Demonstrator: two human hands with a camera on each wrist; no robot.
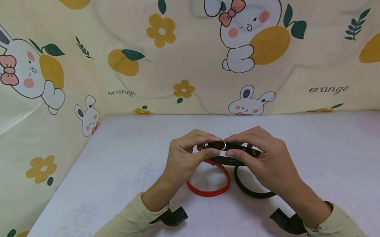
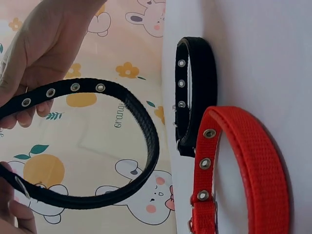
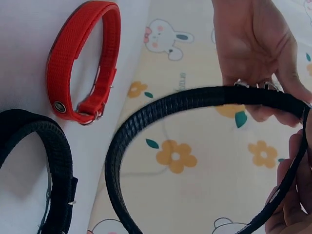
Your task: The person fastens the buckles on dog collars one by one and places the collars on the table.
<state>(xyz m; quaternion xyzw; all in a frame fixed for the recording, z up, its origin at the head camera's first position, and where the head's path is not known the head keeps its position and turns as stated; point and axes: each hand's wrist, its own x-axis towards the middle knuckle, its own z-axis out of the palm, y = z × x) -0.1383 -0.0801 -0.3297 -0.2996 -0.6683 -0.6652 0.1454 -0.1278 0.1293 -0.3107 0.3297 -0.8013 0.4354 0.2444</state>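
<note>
Both hands hold a black collar (image 1: pixel 243 149) above the table, its strap bent into a loop. My left hand (image 1: pixel 183 153) pinches the end with metal fittings, where a ring shows between the hands. My right hand (image 1: pixel 270 156) grips the strap (image 2: pixel 63 88) with its row of metal eyelets. In the right wrist view the left hand (image 3: pixel 256 44) is above the collar (image 3: pixel 165 105), and the right hand (image 3: pixel 292 195) is at the right edge. Fingers hide where the two ends meet, so I cannot tell whether they are joined.
A red collar (image 1: pixel 207 193) and a second black collar (image 1: pixel 253 194) stand on edge, looped, on the white tabletop (image 1: pixel 127 166) below the hands. Behind the table hangs a cream cloth (image 1: pixel 168 64) printed with rabbits and oranges. Dark straps (image 1: pixel 174 216) sit at both wrists.
</note>
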